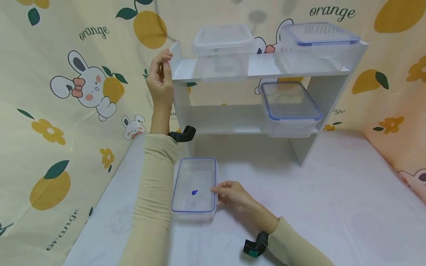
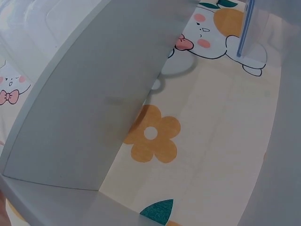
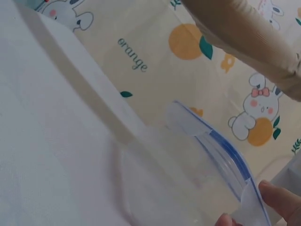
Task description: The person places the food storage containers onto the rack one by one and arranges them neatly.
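Note:
A clear lidded food container with a blue-trimmed rim rests on the table in front of the shelf's left end. My right hand pinches its right edge, thumb on the lid rim and fingers at the side. A small blue mark shows at the lid's middle. My left hand is raised beside the top left corner of the white shelf, its fingers loosely bent. Nothing shows in its grasp, and whether the fingertips touch the side panel is unclear.
On the upper shelf stand a tall clear container at left and a blue-rimmed one at right. Another blue-lidded container sits at the lower shelf's right, overhanging its front. A printed cloth hangs behind and beside the table.

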`<state>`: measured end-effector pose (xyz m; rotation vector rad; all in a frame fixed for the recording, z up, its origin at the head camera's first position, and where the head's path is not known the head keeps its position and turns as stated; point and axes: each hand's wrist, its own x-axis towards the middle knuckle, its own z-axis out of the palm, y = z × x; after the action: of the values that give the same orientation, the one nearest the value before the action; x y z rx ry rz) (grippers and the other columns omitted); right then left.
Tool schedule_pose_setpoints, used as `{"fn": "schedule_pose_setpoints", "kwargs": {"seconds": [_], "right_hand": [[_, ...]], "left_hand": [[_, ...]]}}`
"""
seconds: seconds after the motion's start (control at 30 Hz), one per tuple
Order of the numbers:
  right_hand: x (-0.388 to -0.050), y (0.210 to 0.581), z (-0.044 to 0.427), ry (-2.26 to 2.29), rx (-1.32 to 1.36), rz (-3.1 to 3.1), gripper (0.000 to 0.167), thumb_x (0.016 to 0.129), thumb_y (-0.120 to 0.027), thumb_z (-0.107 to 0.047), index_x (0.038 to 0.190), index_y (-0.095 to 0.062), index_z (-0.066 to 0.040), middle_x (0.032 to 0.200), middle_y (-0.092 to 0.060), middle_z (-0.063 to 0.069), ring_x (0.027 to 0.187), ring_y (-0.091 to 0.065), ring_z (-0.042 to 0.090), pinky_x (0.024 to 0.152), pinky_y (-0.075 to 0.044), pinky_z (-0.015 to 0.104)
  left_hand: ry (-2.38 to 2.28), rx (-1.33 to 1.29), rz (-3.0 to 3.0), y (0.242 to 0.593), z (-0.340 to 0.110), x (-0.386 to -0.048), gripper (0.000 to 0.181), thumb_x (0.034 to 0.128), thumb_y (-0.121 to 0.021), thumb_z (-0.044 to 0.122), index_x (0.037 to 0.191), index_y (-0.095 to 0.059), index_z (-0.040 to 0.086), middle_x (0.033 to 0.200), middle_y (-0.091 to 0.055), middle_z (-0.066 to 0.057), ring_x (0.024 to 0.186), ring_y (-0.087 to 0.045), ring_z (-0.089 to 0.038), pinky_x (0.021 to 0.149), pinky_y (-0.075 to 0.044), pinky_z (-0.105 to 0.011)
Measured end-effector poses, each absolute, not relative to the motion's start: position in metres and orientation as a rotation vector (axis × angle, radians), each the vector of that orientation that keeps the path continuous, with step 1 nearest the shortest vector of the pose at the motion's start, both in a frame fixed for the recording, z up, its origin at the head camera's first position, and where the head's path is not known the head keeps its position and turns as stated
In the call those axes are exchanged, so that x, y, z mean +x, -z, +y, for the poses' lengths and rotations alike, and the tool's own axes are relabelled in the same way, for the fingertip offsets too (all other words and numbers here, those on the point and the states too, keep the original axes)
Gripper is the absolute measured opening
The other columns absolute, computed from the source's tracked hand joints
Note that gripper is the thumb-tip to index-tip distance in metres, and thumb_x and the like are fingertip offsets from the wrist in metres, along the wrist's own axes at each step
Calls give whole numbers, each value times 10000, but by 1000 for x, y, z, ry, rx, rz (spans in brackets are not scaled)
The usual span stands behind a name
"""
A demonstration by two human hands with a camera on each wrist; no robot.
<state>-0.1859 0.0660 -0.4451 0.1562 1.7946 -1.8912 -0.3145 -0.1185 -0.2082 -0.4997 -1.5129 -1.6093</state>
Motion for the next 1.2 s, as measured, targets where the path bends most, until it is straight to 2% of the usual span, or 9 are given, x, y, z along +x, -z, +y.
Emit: {"fn": "schedule_pose_setpoints", "kwargs": {"seconds": [0.2, 0.37, 0.53, 0.63, 0.73, 0.8, 1.0, 1.2], "right_hand": [[-186, 447, 67, 1928, 138, 1668, 200, 881, -669, -143, 979, -633, 28, 703, -650, -21, 613, -592, 66, 578, -535, 141], [-188, 448, 67, 1984, 118, 1518, 71, 886, -629, -84, 899, -646, -16, 695, -642, -33, 645, -565, 68, 592, -522, 140], [-189, 447, 69, 2018, 129, 1472, 73, 880, -632, -72, 911, -638, -6, 703, -637, -21, 634, -562, 63, 587, -524, 140], [-189, 444, 72, 2031, 121, 1461, 53, 881, -622, -68, 842, -653, -49, 671, -633, -37, 599, -556, 48, 575, -515, 134], [-189, 438, 76, 2054, 91, 1469, 130, 879, -602, -67, 766, -660, -97, 637, -632, -60, 566, -544, 29, 559, -498, 122], [-188, 434, 79, 2064, 63, 1481, 152, 878, -592, -75, 749, -663, -115, 624, -631, -72, 550, -538, 17, 551, -489, 114], [-185, 420, 88, 2067, 30, 1509, 157, 878, -595, -101, 751, -679, -135, 610, -634, -92, 528, -538, 7, 568, -480, 119], [-181, 409, 96, 2030, 18, 1574, 108, 866, -602, -127, 798, -685, -145, 650, -657, -100, 559, -550, 7, 599, -487, 126]], "left_hand": [[1616, -491, -1501, 207, -118, -312, 186, 969, -421, -21, 1013, -598, -58, 1212, -593, -281, 1281, -559, -202, 1130, -427, -247], [1615, -496, -1498, 207, -118, -312, 182, 966, -423, -28, 1012, -594, -71, 1212, -590, -292, 1278, -561, -204, 1132, -426, -252], [1617, -511, -1502, 208, -117, -312, 181, 966, -423, -29, 1008, -593, -71, 1213, -587, -300, 1290, -556, -213, 1131, -427, -257], [1611, -509, -1505, 209, -118, -313, 181, 964, -425, -35, 1013, -592, -87, 1219, -586, -313, 1289, -557, -225, 1128, -432, -263], [1622, -520, -1504, 209, -119, -314, 178, 967, -432, -26, 1011, -599, -68, 1213, -594, -298, 1290, -556, -217, 1130, -430, -263], [1641, -542, -1490, 209, -120, -315, 174, 965, -437, -27, 998, -607, -42, 1180, -615, -266, 1297, -549, -221, 1136, -425, -271], [1693, -595, -1456, 209, -125, -316, 194, 954, -447, -31, 949, -622, 55, 1076, -662, -34, 1304, -540, -213, 1153, -404, -267], [1686, -607, -1473, 213, -130, -324, 197, 953, -450, -29, 961, -625, 61, 1108, -661, -80, 1315, -533, -203, 1157, -399, -266]]}}
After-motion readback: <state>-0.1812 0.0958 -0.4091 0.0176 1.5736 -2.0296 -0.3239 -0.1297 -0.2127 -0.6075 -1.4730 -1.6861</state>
